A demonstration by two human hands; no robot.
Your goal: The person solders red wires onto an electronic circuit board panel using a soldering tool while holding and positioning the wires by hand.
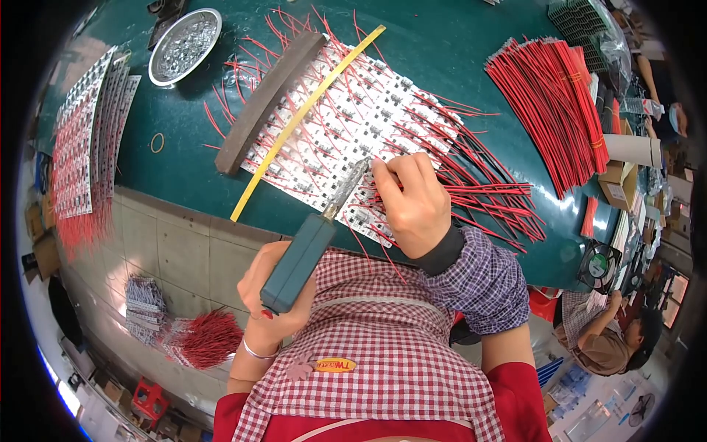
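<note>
My left hand [255,281] is wrapped round the dark green handle of a soldering iron [300,259]. The iron slants up and right, its tip on a white sheet of small circuit boards [362,141]. Close to that tip, my right hand [416,205] is closed in a pinch on what looks like a thin wire, mostly hidden by the fingers. Red and black wires [490,193] fan out to the right from the sheet and beneath my right hand. Across the sheet's left part lie a dark bar [271,102] and a yellow strip [308,110], with thin red wires around them.
A metal bowl of small shiny parts [185,48] stands at the far left. Stacked wired board sheets [92,140] overhang the left edge. To the right lie a big bundle of red wires [549,110] and a small black fan [599,267]. A co-worker [615,335] sits at lower right.
</note>
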